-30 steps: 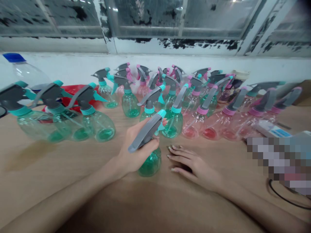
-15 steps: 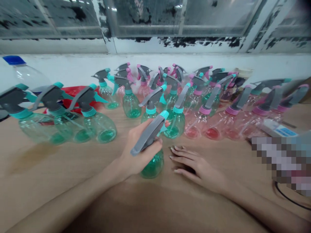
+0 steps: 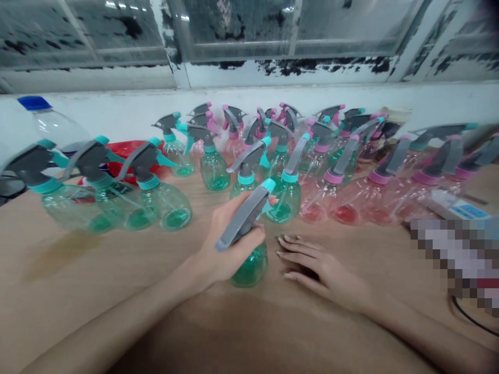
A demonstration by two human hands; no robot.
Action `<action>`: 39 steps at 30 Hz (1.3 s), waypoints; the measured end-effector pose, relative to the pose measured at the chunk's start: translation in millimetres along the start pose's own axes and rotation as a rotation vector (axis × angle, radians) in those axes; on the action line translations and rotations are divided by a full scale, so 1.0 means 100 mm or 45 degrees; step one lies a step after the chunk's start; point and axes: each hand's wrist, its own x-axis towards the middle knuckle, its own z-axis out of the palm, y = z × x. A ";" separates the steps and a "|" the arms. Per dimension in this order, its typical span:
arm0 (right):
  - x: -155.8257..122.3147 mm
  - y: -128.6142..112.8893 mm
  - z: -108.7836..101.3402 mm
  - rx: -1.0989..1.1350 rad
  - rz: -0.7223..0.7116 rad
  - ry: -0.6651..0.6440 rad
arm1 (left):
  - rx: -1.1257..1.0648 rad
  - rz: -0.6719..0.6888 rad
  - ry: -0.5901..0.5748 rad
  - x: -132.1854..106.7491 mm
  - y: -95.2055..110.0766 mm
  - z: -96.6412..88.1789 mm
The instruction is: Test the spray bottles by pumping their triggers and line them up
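Note:
My left hand (image 3: 226, 241) is wrapped round the neck of a green spray bottle (image 3: 249, 262) with a grey trigger head and a teal nozzle; the bottle stands upright on the wooden table (image 3: 117, 280). My right hand (image 3: 319, 265) lies flat on the table just right of that bottle, fingers stretched out toward it, holding nothing. Directly behind stand several more green spray bottles (image 3: 286, 195).
Three green spray bottles (image 3: 117, 200) stand at the left, several pink ones (image 3: 351, 200) at the right. A clear bottle with a blue cap (image 3: 50, 124) and a red tray (image 3: 128, 150) sit at the far left. A black cable (image 3: 468, 314) lies at the right edge. A window wall runs behind.
The view has shifted slightly; both hands and the held bottle stay in much the same pose.

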 end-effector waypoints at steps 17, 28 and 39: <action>0.00 -0.01 0.00 0.073 -0.003 0.054 | -0.031 0.025 0.016 0.01 0.03 -0.01; 0.00 0.01 0.02 0.072 -0.013 0.054 | -0.002 0.015 -0.001 -0.03 -0.02 0.00; 0.00 0.01 0.01 0.048 -0.015 0.028 | -0.106 -0.020 -0.038 0.01 0.03 -0.01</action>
